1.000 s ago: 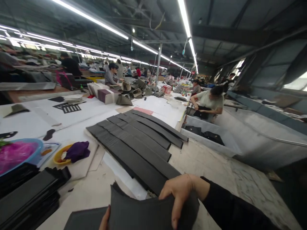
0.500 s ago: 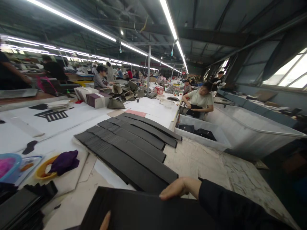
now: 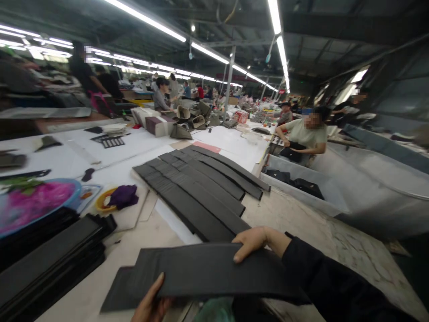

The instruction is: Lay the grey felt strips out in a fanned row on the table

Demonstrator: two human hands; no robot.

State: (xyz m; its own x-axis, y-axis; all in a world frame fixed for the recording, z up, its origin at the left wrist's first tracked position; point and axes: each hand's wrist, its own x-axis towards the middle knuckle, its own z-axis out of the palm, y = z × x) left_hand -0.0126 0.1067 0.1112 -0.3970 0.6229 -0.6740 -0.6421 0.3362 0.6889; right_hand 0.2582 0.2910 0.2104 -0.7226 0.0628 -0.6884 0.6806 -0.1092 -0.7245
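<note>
At the far left, cut off by the frame edge, a pile of long black strips (image 3: 50, 257) on a pale work table (image 3: 112, 252), the individual layers hard to count. Above it, a blue-rimmed basin (image 3: 42, 201) with something pink inside, too blurred to make out, and, just right of that, a yellow dish (image 3: 102, 201) mostly under a crumpled purple cloth (image 3: 123, 197).

Low in the frame, the left hand (image 3: 150, 302), cut off at the bottom edge: thumb upright against the near edge of a dark grey strip (image 3: 208, 273), fingers out of sight beneath it, so the pinch only half visible. The strip held across the lower frame, over the table, its left end stepped, either a second layer or a fold, impossible to tell which. Below it, a pale green shape (image 3: 214, 311), cut off and unidentifiable.

Beyond the strip, a row of similar strips (image 3: 197, 192) lying side by side, with only a narrow stretch of table between them and the held strip. At the right end of the held strip, the right hand (image 3: 258, 241): fingers pressed together on top, thumb hidden. Then a black sleeve (image 3: 335, 277) running off the lower right corner, and, farther off, a seated co-worker (image 3: 304, 134) behind a large grey tub (image 3: 298, 190).
</note>
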